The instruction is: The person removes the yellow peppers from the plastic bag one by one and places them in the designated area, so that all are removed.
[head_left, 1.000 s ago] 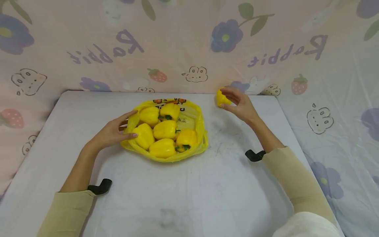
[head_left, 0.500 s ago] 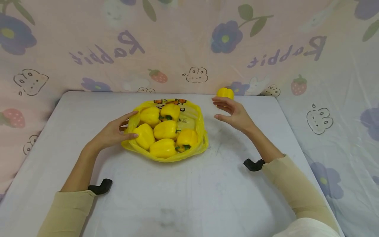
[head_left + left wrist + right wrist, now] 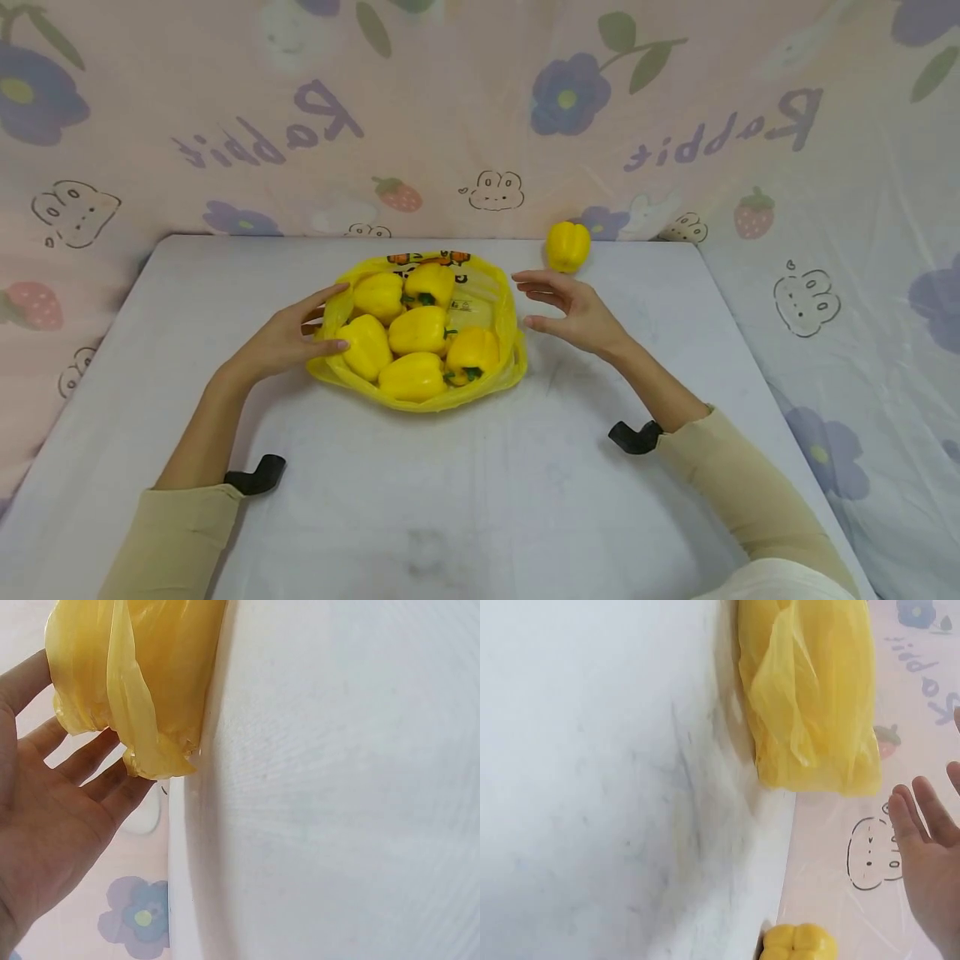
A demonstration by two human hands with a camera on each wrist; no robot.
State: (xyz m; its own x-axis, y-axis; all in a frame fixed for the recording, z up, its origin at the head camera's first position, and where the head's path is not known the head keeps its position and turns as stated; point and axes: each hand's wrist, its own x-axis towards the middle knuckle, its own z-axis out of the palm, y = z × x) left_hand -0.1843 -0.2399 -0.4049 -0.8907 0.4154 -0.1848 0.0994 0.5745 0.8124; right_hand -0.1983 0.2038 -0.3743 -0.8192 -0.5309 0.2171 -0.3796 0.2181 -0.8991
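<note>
Reading from the near side of the table [image 3: 480, 517], the sleeves [image 3: 176, 542] come first, with a black fitting [image 3: 258, 475] at the left wrist.

The left hand [image 3: 277, 340] rests against the bag's left side, fingers spread. Thumb and index finger meet the rim well apart; no pinch is visible.

The bag [image 3: 495, 383] lies mouth up, about midway between the table's left and right edges and toward its far edge. Six peppers [image 3: 417, 331] show inside; anything beneath them is hidden. Expected handling: the film is thin, limp and probably slick, with most of the weight in the contents. Gather the rim at both sides or support the base; pulling at one point could stretch or tear it.

The right hand [image 3: 585, 321] is just beside the bag's right rim, fingers and thumb wide, holding nothing. The right wrist view shows it apart from the film.

A loose pepper [image 3: 567, 247] sits by the table's far edge, toward the far right corner. Expected handling: light, firm and smooth, so it may slip. Grasp round the body, not the stem; hard pressure could mark it.

Behind hangs a printed cloth [image 3: 442, 100].
</note>
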